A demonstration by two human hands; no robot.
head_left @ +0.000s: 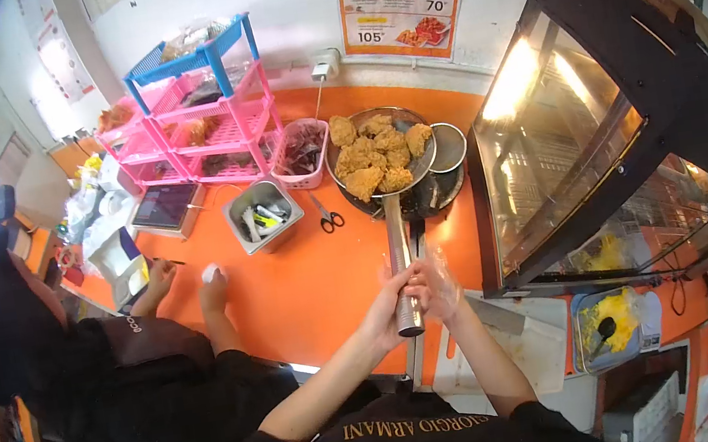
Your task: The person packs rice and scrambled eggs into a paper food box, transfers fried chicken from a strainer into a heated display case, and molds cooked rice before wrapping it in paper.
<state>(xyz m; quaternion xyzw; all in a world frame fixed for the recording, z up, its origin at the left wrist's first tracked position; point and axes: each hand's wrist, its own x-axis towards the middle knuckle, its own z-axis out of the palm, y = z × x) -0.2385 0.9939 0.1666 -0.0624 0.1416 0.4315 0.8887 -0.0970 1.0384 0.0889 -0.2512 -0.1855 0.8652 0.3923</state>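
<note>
My left hand (390, 309) is closed around the metal handle (396, 233) of a strainer. The strainer basket (431, 154), filled with several golden fried chicken pieces (370, 156), rests over a dark round pan (457, 192). A smaller round metal strainer or bowl (448, 147) lies beside it. Just right of the handle is my right hand (442, 288), in a loose clear plastic glove. It meets or nearly meets the left fingers. Its own fingers are blurred and partly covered, so their grip is unclear.
Scissors (328, 214) and a metal container (263, 215) lie left of the pan. A glass display warmer (562, 144) stands right. Below it are a white cutting board (531, 336) and a tray of yellow food (583, 342). A co-worker (123, 393) works at left, near pink racks (222, 131).
</note>
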